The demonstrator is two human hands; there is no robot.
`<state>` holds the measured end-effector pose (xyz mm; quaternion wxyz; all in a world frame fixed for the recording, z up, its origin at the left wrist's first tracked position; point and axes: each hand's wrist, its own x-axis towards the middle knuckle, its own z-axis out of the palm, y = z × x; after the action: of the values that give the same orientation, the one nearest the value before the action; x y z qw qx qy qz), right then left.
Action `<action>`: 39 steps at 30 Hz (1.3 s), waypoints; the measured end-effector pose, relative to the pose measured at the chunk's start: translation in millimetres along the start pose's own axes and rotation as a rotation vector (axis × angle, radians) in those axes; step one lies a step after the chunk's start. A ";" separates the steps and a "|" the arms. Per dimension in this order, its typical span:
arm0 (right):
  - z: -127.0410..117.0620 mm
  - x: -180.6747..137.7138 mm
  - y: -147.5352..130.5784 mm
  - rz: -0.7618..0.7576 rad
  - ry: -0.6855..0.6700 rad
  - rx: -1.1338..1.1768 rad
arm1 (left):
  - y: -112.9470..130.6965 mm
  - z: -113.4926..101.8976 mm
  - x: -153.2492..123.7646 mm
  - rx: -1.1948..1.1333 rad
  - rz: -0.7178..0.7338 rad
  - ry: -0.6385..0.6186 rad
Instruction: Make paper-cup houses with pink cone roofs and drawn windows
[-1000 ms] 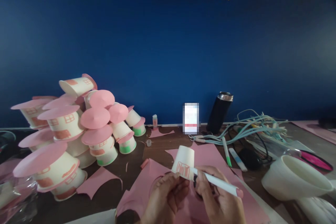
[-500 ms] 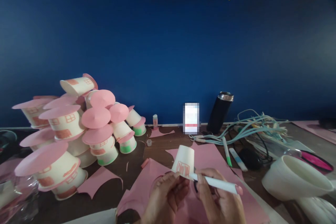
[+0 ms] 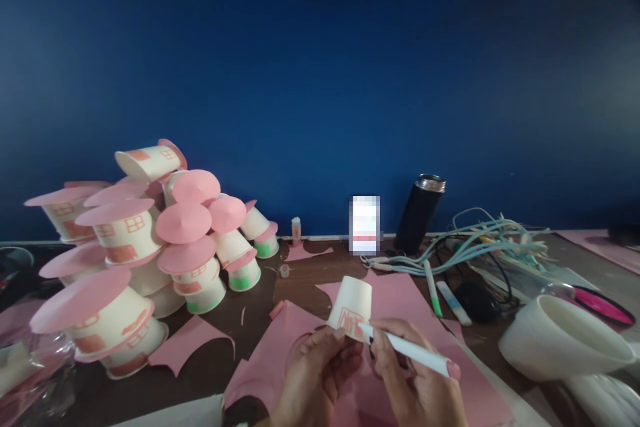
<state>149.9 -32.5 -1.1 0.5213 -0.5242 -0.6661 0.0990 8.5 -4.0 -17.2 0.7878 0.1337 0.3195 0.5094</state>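
Note:
A white paper cup (image 3: 353,297) is upside down, pinched at its rim by my left hand (image 3: 320,370). On its side is a red-outlined rectangle partly filled with red strokes. My right hand (image 3: 417,373) is closed round a white marker (image 3: 413,351) with a pinkish end. The marker's tip meets the cup at the drawn rectangle's right side. Beneath both hands lies pink paper (image 3: 395,300) with a round hole cut in it. A small red marker cap (image 3: 276,309) rests by the paper's left edge.
Stacked paper cups with pink paper roofs (image 3: 185,221) fill the left. Behind are a small glue bottle (image 3: 296,231), a blurred screen (image 3: 365,225) and a black flask (image 3: 421,213). Rightward lie cables (image 3: 450,247), a green marker (image 3: 433,290), a black mouse (image 3: 477,301) and a large white cup (image 3: 565,337).
The marker tip has shifted slightly up and left across the drawn rectangle, where more red strokes show. The cup stays in my left hand, almost unmoved.

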 end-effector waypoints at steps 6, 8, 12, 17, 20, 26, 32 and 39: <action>-1.3 0.6 0.4 -0.032 -0.069 -0.005 | 1.0 2.6 -2.6 0.014 0.032 -0.017; -1.3 0.4 0.1 -0.029 -0.061 -0.009 | 0.7 3.0 -2.1 0.023 0.038 -0.014; -1.8 1.0 -0.7 -0.026 -0.036 -0.018 | -1.1 1.7 0.8 0.039 0.047 -0.025; -1.2 -0.1 0.0 -0.057 -0.028 -0.029 | -4.1 -3.1 5.1 0.051 0.039 -0.017; 0.5 -1.7 2.3 -0.020 0.011 -0.013 | -4.2 -3.9 5.0 0.080 0.041 -0.025; 0.4 -0.3 3.4 -0.030 -0.040 0.005 | -4.7 -5.4 6.4 0.117 0.056 -0.039; -0.4 2.8 0.8 -0.102 -0.063 0.011 | -5.9 -2.9 6.0 0.183 0.052 -0.141; -2.6 1.6 -2.0 -0.033 -0.009 -0.038 | -5.8 -5.5 7.6 0.202 0.076 -0.088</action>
<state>150.9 -33.2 2.4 0.5098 -0.5225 -0.6787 0.0799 11.3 -0.5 -27.3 0.7636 0.2468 0.3291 0.4976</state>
